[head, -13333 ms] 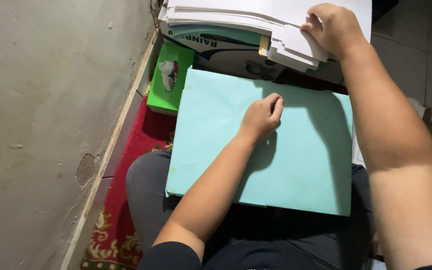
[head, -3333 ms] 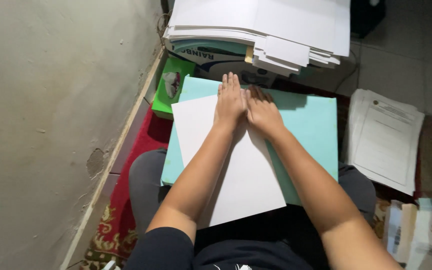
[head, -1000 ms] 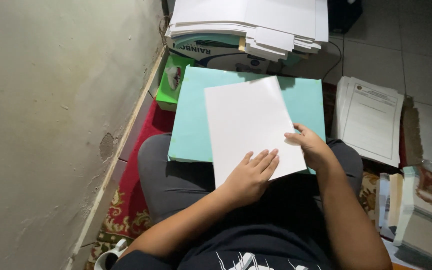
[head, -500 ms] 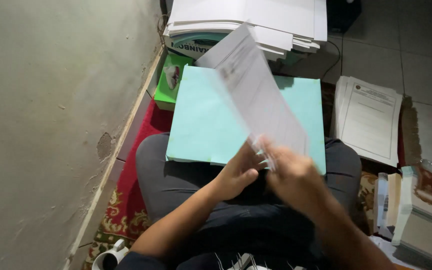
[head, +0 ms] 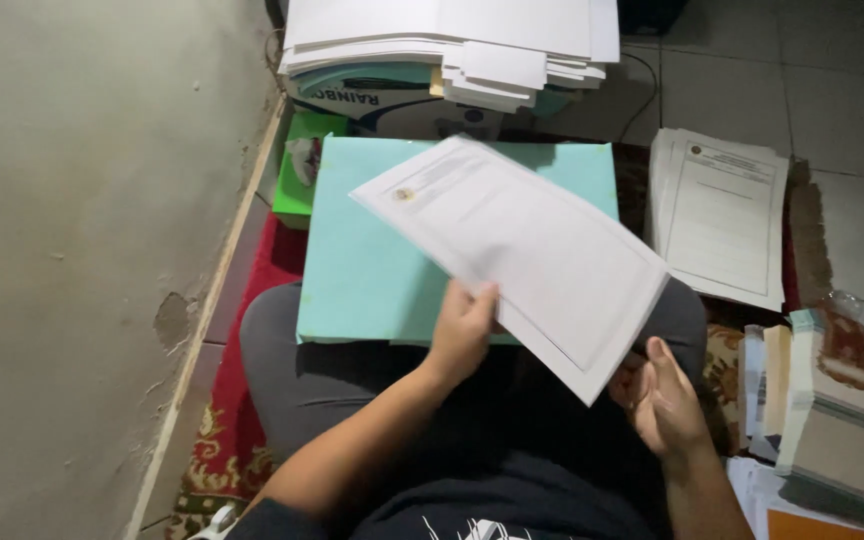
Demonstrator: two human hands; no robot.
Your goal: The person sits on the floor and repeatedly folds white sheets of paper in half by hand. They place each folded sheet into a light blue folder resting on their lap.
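Observation:
A white printed sheet (head: 522, 245) with a thin border and a small emblem at its top is lifted off the pale green board (head: 372, 270) on my lap and turned printed side up, tilted to the right. My left hand (head: 464, 330) pinches its lower edge near the middle. Just under the sheet's lower right corner is my right hand (head: 664, 400), fingers apart and empty.
A tall stack of white paper (head: 452, 35) rests on boxes at the top. On the tiled floor to the right lies a pile of printed sheets (head: 722, 215). Stacked booklets (head: 832, 400) are at the far right; a green box (head: 302, 180) stands by the wall.
The sheet lay blank side up on the green board a second ago. It has since been lifted and flipped printed side up, and my right hand has let go.

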